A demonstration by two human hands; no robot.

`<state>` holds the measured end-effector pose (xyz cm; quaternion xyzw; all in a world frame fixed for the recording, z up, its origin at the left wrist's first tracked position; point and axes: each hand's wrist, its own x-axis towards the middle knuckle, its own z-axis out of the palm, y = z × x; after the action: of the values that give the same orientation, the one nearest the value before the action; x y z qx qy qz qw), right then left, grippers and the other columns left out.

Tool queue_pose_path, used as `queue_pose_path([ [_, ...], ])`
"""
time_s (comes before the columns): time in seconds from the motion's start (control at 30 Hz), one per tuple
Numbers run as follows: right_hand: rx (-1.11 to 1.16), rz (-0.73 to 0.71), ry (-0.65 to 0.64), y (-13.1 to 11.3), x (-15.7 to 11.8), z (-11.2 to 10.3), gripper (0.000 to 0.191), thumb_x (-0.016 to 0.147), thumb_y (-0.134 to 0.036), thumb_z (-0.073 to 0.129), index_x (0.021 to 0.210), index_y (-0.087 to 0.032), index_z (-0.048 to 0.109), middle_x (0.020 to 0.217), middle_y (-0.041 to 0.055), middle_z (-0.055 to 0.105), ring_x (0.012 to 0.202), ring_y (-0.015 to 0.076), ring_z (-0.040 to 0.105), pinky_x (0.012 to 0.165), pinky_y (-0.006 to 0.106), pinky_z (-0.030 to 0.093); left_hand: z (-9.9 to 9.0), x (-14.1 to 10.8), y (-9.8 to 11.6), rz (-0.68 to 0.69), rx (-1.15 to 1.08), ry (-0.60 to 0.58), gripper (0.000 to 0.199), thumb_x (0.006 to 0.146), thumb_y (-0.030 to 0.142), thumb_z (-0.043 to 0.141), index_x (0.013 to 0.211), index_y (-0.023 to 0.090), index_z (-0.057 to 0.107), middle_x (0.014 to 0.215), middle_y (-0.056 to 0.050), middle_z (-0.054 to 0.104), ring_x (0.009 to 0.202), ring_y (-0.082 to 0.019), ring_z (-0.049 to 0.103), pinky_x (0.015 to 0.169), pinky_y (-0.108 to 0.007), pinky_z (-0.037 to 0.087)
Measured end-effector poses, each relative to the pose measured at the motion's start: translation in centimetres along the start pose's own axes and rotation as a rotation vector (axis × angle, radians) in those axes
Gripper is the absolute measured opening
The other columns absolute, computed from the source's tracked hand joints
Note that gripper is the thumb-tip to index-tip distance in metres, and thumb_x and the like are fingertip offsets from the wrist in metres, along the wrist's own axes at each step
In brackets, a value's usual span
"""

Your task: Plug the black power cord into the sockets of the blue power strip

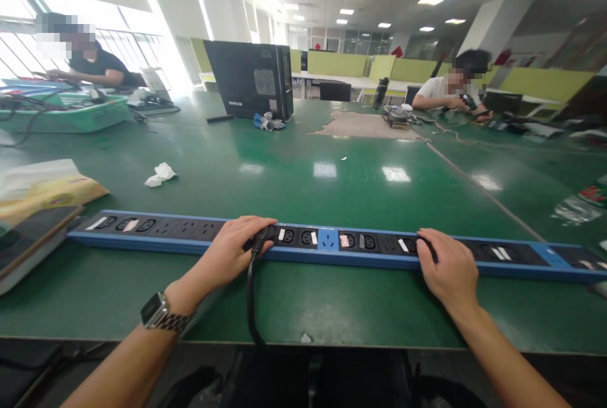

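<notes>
The left hand (pixel 241 237) is closed around a black power plug (pixel 258 243) at the upper face of a blue-railed power strip (pixel 341 257). The fingers and thumb hide the plug's front end; whether it is seated in a socket cannot be told. The right hand (pixel 446 265) is curled over the same strip, well to the right of the left hand. Its fingers reach the far rail; how firmly it grips cannot be told.

The plug lies directly at the left hand's fingertips and well apart from the right hand, so the left hand is the nearer. The plug's cable end points toward the person. The black cable (pixel 251 307) runs from it across the near rail and down past the table's near edge. The plug's long axis runs crosswise to the strip, though its exact tilt is obscured by the grip.

The power strip lies on the green table (pixel 294 196), in front of the person, sockets facing up. Its long axis runs left to right, roughly parallel to the near edge, with the right end slightly closer to the person. Its left end lies beside a dark-screened device (pixel 35 240).

Farther out are a crumpled tissue (pixel 161 174), a black computer tower (pixel 246 79) and a green basket (pixel 99 120). Two co-workers sit beyond, one at far left (pixel 104 73), one at far right (pixel 439 95).
</notes>
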<state>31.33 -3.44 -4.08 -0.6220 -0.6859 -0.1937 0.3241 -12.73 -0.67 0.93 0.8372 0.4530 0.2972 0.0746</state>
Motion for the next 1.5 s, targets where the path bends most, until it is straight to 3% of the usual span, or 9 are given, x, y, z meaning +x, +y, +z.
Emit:
queue_pose_path([
  [0.17,-0.022,-0.017,0.022,-0.3,0.1,0.1,0.028,0.093,-0.032,0.046,0.101,-0.018,0.068,0.108,0.0073,0.073,0.104,0.0229,0.066,0.094,0.037,0.044,0.8,1.4,3.7,-0.100,-0.177,0.278,0.036,0.089,0.040,0.062,0.119,0.021,0.062,0.112,-0.007,0.071,0.095,-0.021,0.068,0.087,-0.032,0.052],
  [0.27,-0.025,-0.008,0.019,-0.4,0.1,-0.1,0.028,0.093,-0.031,0.045,0.102,-0.017,0.068,0.108,0.0078,0.073,0.105,0.0227,0.066,0.094,0.036,0.043,3.0,3.4,6.6,0.008,-0.196,0.181,0.034,0.087,0.040,0.065,0.116,0.022,0.065,0.111,-0.007,0.071,0.102,-0.023,0.066,0.093,-0.036,0.050],
  [0.37,-0.020,-0.004,-0.004,-0.5,0.1,-0.2,0.028,0.093,-0.030,0.045,0.103,-0.017,0.067,0.110,0.0085,0.073,0.107,0.0229,0.065,0.094,0.036,0.042,5.1,4.9,7.9,0.045,-0.191,0.083,0.031,0.088,0.038,0.064,0.114,0.022,0.066,0.110,-0.008,0.072,0.105,-0.024,0.065,0.093,-0.039,0.050],
  [0.5,0.004,0.007,-0.014,-0.6,0.1,-0.2,0.028,0.093,-0.030,0.045,0.104,-0.017,0.067,0.110,0.0088,0.073,0.109,0.0227,0.064,0.095,0.036,0.041,6.2,5.2,8.0,0.026,-0.137,0.041,0.030,0.087,0.035,0.065,0.115,0.024,0.065,0.112,-0.007,0.072,0.106,-0.025,0.065,0.092,-0.041,0.050],
  [0.9,0.000,0.015,0.006,-0.7,0.0,-0.2,0.027,0.093,-0.030,0.045,0.103,-0.018,0.067,0.110,0.0073,0.073,0.109,0.0225,0.064,0.094,0.035,0.040,5.8,5.3,8.2,-0.003,-0.166,-0.059,0.031,0.087,0.033,0.065,0.117,0.024,0.065,0.114,-0.006,0.072,0.108,-0.024,0.066,0.097,-0.040,0.048],
  [1.13,0.007,0.028,-0.003,-0.8,0.1,-0.4,0.027,0.093,-0.030,0.045,0.102,-0.018,0.067,0.111,0.0071,0.073,0.109,0.0224,0.064,0.095,0.035,0.039,5.0,5.9,8.1,-0.104,-0.227,-0.122,0.027,0.093,0.039,0.053,0.111,0.021,0.062,0.101,-0.005,0.073,0.090,-0.020,0.068,0.082,-0.032,0.052],
  [1.5,0.029,0.041,0.006,-0.8,0.1,-0.2,0.026,0.092,-0.030,0.047,0.102,-0.018,0.067,0.110,0.0074,0.073,0.108,0.0226,0.065,0.095,0.036,0.040,5.2,5.9,7.9,-0.007,-0.168,-0.159,0.032,0.094,0.036,0.052,0.122,0.022,0.058,0.113,-0.008,0.071,0.103,-0.023,0.067,0.092,-0.037,0.050],
])
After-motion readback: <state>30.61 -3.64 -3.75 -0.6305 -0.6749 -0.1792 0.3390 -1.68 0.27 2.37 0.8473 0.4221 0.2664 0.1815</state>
